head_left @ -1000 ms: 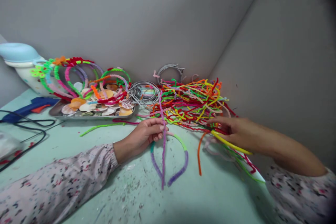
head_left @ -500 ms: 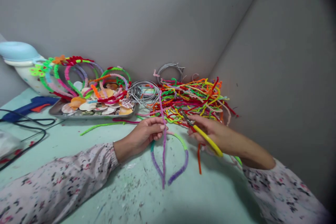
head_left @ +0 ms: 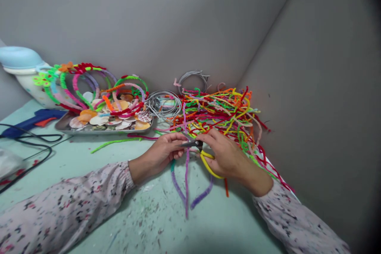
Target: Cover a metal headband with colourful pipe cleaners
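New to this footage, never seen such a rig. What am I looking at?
No machine here: a person works bare-handed, and a head-worn camera takes the pictures, looking forward and down. The left hand pinches a fuzzy purple stem; the right hand holds yellow-handled scissors, their blades at that stem. Below them, a fuzzy arched band lies on the pale green table. Farther back are a metal tray of shells, wire coils and a heap of colourful stems.

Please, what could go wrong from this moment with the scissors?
The scissors in the right hand stand open close to the left hand, so they might nip a finger. A headband shows just behind the purple pipe cleaner, so a stray cut might catch it too.
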A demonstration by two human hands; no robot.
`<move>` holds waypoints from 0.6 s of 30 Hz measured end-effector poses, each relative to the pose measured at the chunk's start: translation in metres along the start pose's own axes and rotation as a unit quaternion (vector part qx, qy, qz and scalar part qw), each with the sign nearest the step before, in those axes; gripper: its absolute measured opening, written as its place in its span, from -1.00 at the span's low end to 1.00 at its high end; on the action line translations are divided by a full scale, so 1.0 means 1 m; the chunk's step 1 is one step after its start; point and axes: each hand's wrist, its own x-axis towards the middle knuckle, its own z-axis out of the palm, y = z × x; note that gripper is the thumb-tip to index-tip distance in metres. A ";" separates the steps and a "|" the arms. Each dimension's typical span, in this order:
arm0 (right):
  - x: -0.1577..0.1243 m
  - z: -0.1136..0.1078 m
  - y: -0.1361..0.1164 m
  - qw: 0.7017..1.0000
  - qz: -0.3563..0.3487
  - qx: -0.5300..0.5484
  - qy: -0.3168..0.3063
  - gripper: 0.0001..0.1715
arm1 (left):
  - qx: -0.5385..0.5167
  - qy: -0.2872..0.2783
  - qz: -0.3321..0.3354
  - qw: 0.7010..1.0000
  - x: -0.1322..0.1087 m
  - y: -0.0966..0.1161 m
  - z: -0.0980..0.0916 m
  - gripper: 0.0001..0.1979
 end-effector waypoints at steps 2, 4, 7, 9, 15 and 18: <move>0.000 0.002 0.001 1.000 -0.003 -0.013 0.005 -0.51 | 0.004 -0.001 -0.003 1.000 0.000 0.001 0.001 -0.86; 0.001 0.003 0.002 1.000 -0.004 -0.025 0.007 -0.50 | 0.005 -0.002 -0.005 1.000 0.000 0.002 0.002 -0.86; 0.000 0.004 0.003 0.999 -0.001 -0.032 0.006 -0.48 | 0.005 0.003 -0.004 1.000 -0.001 0.002 0.003 -0.86; 0.000 0.004 0.003 0.999 0.004 -0.033 0.003 -0.49 | 0.006 0.007 -0.008 1.000 -0.001 0.002 0.003 -0.86; 0.000 0.001 0.001 0.998 0.000 -0.056 0.002 -0.49 | 0.012 0.011 -0.008 1.000 -0.001 0.002 0.003 -0.87; 0.000 0.000 0.000 0.997 -0.004 -0.078 0.003 -0.47 | 0.012 0.010 -0.005 1.000 -0.002 0.001 0.002 -0.87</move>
